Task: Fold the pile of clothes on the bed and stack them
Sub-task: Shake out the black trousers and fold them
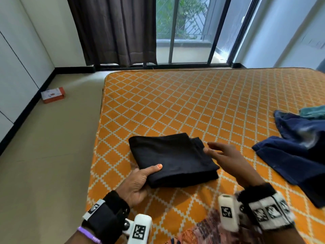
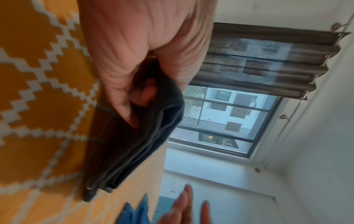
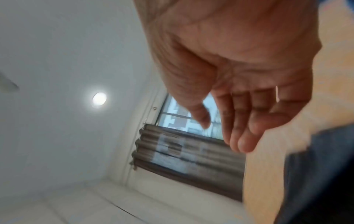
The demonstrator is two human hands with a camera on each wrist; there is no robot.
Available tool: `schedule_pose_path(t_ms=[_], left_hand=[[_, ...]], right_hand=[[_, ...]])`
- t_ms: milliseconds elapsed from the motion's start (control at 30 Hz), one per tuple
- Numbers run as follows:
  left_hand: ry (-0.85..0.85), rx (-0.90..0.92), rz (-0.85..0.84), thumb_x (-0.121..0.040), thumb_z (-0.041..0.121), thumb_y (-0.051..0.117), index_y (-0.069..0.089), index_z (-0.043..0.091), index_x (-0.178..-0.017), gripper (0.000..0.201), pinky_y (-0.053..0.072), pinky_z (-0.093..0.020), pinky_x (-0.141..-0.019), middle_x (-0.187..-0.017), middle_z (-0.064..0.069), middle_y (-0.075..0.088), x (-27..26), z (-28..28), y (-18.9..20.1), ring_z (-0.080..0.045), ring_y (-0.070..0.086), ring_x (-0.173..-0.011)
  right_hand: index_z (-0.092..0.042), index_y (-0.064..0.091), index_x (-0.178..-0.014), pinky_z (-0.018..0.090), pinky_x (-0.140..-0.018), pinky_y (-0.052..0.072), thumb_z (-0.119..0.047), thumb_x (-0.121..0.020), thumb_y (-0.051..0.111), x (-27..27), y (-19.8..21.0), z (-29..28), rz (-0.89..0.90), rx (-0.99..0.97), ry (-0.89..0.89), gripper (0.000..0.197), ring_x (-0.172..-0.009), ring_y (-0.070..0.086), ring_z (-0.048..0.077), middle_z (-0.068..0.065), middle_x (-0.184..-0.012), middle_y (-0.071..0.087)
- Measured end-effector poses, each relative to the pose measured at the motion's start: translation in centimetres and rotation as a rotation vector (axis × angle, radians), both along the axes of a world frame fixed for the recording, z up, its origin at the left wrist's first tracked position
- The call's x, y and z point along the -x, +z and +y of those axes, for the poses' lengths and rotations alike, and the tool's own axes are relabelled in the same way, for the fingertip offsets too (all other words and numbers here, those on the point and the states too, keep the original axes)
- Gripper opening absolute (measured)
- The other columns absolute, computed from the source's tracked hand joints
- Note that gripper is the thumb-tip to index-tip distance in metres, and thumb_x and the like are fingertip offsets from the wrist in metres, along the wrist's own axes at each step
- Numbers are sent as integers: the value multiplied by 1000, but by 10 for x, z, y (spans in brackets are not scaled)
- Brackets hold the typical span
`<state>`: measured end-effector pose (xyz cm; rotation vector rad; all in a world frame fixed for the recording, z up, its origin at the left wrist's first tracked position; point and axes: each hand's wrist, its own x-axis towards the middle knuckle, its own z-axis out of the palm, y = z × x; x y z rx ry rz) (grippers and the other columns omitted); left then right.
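Now the left hand (image 1: 139, 180) pinches the near corner of the folded black garment (image 1: 173, 159) lying on the bed (image 1: 193, 95), the right hand (image 1: 226, 159) spread empty beside it, so stacking seems next, then the blue clothes (image 1: 299, 155).

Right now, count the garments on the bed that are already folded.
1: the black garment near the bed's left edge, left hand holding its near corner. The blue clothes at the right are unfolded; more may lie outside the frame.
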<state>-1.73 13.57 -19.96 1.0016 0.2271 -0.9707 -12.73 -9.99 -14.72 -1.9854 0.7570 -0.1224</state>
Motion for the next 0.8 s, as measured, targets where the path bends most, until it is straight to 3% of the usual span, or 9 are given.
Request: schedule_pose_path(t_ms=[67,167,267,333,400,500,600,667,800], left_hand=[[41,34,11,-79,-3,68,65,-4,-122,43,61,-42,-77,-113,-22,72,11,-1,16,-30,73,-95],[90,70,-26,-88,-6,61,68,-4,-109,22,61,-38,-69,-99,-19,75,32,-3,47,-26,75,-75],[137,102,-88,-82,-3,67,64,-3,-118,35,63,-41,-73,-107,-21,73,57,-3,72,-30,74,-87],[140,115,-163,-76,1,71,59,0,-129,54,62,-44,-79,-117,-20,71,79,-1,84,-34,71,-101],[131,128,-262,-80,-1,70,56,8,-135,57,63,-43,-74,-118,-15,71,104,3,92,-33,71,-102],[103,121,-391,-87,-7,66,49,24,-137,61,61,-35,-68,-123,-8,70,144,7,103,-27,72,-101],[124,91,-514,-84,-6,70,42,29,-140,71,60,-42,-79,-129,-7,66,170,7,107,-28,70,-108],[108,97,-579,-84,-5,71,39,33,-142,76,60,-43,-80,-130,-4,66,181,6,114,-28,68,-112],[15,118,-665,-88,7,68,47,30,-138,59,61,-37,-75,-124,3,70,198,3,141,-23,71,-105]], right_hand=[[-11,74,-107,25,-59,47,-41,-92,63,36,27,26,-171,-391,-145,36,-74,67,9,6,-96,76],[-4,77,-103,24,-53,47,-51,-88,62,82,26,78,-25,-844,-184,52,-72,67,18,14,-95,75],[1,68,-121,39,-82,57,-67,-78,65,107,11,121,89,-1147,-162,81,-100,70,27,19,-114,73],[1,61,-132,48,-109,46,-73,-78,65,113,8,135,-34,-1332,-139,92,-123,62,34,22,-129,66],[1,58,-137,52,-121,29,-71,-81,68,114,12,138,-217,-1478,-105,92,-138,47,38,25,-143,54],[2,60,-135,49,-121,29,-50,-90,68,110,31,128,-400,-1580,-182,69,-136,49,36,24,-143,55],[7,74,-107,46,-104,48,-22,-93,65,104,52,120,-417,-1480,-248,33,-98,72,35,24,-116,71],[7,73,-97,45,-97,53,-7,-94,59,106,63,116,-449,-1340,-298,19,-79,75,33,23,-101,74],[3,65,-115,43,-77,62,1,-96,55,122,85,94,-594,-1209,-303,22,-83,75,32,21,-104,74]])
